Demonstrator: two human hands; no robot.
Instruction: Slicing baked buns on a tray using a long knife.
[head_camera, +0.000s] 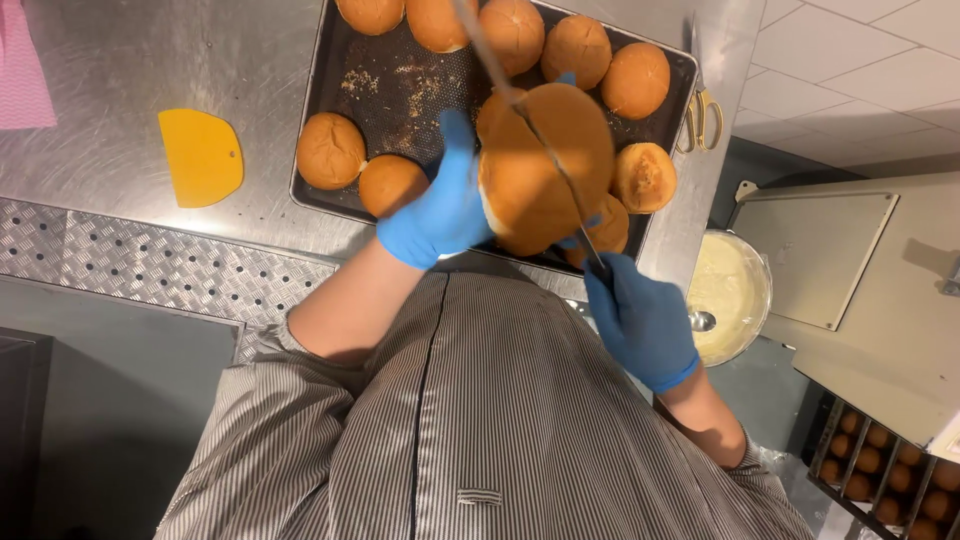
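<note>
The left hand (440, 205), in a blue glove, is wrapped around the near-left side of a large round bun (545, 165), thumb pointing up along its edge and the other fingers hidden behind it; one blue fingertip shows past the far rim. The hand holds the bun raised in front of the chest, above the near edge of the baking tray (400, 85), with its browned crust facing the camera.

The right hand (640, 320), also gloved in blue, is closed on the handle of a long thin knife (530, 125). It sits lower and to the right of the bun, close to the striped jacket (480, 420). From this hand the blade runs up and to the left, crossing the bun on a diagonal and reaching out over the tray beyond it. The blade's long axis lies along a seam in the bun, so the bun sits directly up the blade from the right hand, with the left hand on the far side of that line. How deep the blade sits I cannot tell.

Beyond the hands, more buns (330, 150) stand on the tray among crumbs. Farther left of the left hand a yellow scraper (202, 155) lies on the steel counter (120, 90). Right of the right hand, and lower, is a bowl of pale cream (730, 285).
</note>
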